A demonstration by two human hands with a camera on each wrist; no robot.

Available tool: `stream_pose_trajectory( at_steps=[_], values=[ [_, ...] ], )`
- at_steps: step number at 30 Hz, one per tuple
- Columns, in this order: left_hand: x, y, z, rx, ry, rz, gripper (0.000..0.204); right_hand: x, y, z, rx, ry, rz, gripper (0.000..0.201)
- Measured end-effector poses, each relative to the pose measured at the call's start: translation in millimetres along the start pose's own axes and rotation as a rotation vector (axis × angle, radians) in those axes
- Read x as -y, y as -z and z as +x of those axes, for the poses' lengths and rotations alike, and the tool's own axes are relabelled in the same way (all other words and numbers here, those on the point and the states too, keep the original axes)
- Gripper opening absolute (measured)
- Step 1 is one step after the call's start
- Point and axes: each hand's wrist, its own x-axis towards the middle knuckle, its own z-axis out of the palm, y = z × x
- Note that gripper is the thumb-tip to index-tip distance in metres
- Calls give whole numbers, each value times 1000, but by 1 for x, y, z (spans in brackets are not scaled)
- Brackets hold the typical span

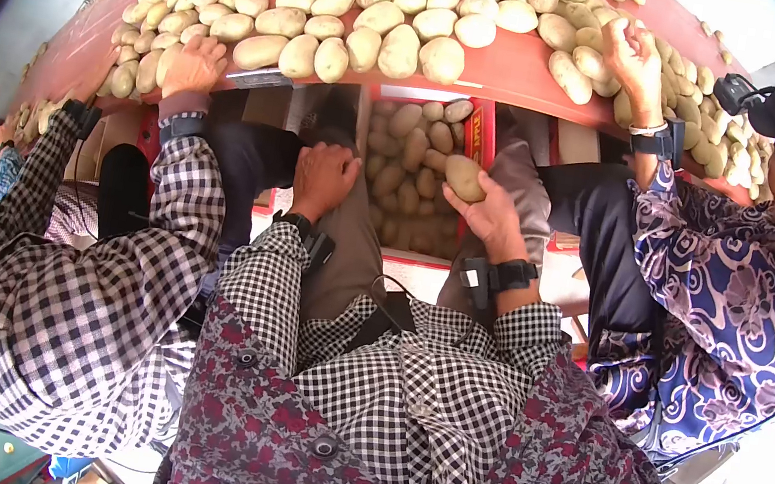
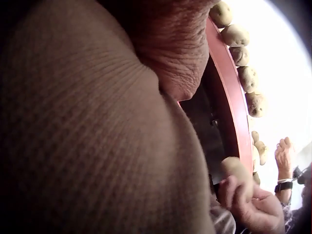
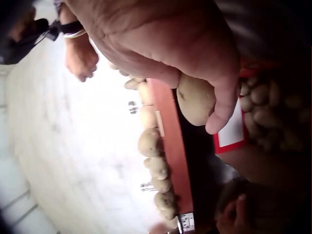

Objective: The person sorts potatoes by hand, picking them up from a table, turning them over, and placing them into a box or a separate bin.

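Observation:
In the head view my right hand (image 1: 496, 220) holds a potato (image 1: 464, 178) above the near right part of a box (image 1: 479, 136) of potatoes. The right wrist view shows this potato (image 3: 194, 100) between the thumb and fingers, with a small dark spot on its skin. My left hand (image 1: 325, 180) rests on my left knee with loosely bent fingers and nothing in it. Its fingertips are out of sight in the left wrist view, where the heel of the hand (image 2: 178, 58) lies against the trouser leg (image 2: 107, 136).
A red table (image 1: 488, 75) ahead bears many potatoes (image 1: 399, 51), lined along its near edge. One person's hand (image 1: 195, 65) reaches onto the potatoes at left. Another's raised hand (image 1: 634, 69) is over those at right. The box stands between my knees under the table edge.

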Motion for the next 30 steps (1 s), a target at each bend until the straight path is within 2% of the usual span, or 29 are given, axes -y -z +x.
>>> stream_pose_trajectory(
  at_steps=[3,6,9,14,16,18,21,23,25,28,30],
  values=[
    [-2,-2,-4,-23,10,-11,23,-18,9,10,-81,-12,-59,43],
    [-1,-5,-6,-49,-4,9,23,-20,3,17,-208,-41,4,43],
    [1,-5,-4,-8,-1,-10,23,-19,5,12,-123,-1,-146,41],
    [1,-3,-5,-27,-13,-3,24,-24,3,4,-133,-18,-258,27],
    [3,-6,-2,-42,-27,9,24,-23,-14,-4,-137,25,-339,21],
    [3,-8,-3,-29,-28,23,24,-13,-41,-20,-128,147,-539,18],
    [0,-4,-4,-49,-13,9,24,2,-73,-25,104,613,-707,14],
    [1,-5,-5,-53,-12,0,24,18,-93,-21,32,990,-890,13],
    [2,-7,-6,-65,-10,-8,24,43,-117,-22,-84,1295,-1134,20],
    [2,-6,-6,-49,4,-15,23,78,-136,2,-270,1516,-1437,33],
    [2,-9,-6,-88,-17,-8,23,96,-138,31,-264,1601,-1577,46]
  ],
)
